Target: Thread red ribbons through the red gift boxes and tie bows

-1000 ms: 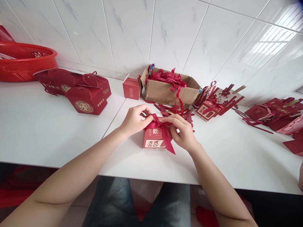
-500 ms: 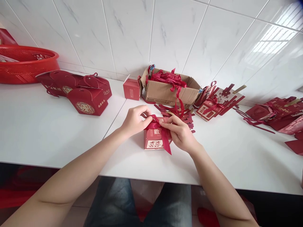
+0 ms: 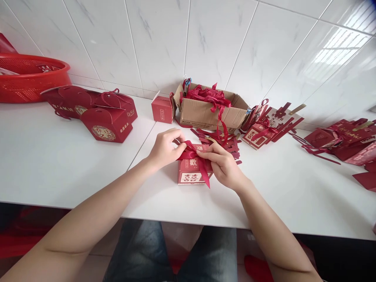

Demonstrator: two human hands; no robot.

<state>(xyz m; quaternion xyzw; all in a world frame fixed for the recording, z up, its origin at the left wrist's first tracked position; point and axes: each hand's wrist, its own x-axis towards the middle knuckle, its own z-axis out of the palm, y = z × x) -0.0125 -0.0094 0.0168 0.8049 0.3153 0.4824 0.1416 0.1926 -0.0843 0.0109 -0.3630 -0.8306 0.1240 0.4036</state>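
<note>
A small red box [image 3: 190, 172] with a white double-happiness label stands on the white table in front of me. A shiny red ribbon [image 3: 203, 169] lies looped over its top, one end hanging down the front. On the left of the box, my left hand [image 3: 168, 149] pinches a loop of the ribbon between thumb and fingers. My right hand [image 3: 225, 162] reaches in from the right, its fingertips closed on the ribbon at the middle of the box top. The fingers partly hide the knot area.
Behind stands a cardboard box [image 3: 213, 114] of red ribbons, with flat red strips [image 3: 233, 145] before it. Red boxes [image 3: 110, 124] and a red basket [image 3: 32, 80] are at the left. More red boxes [image 3: 258, 135] sit at the right, near the tiled wall.
The hanging ribbon end has drawn up slightly and looks narrower. Both hands have shifted only a little, still at the ribbon; the whole view has moved slightly.
</note>
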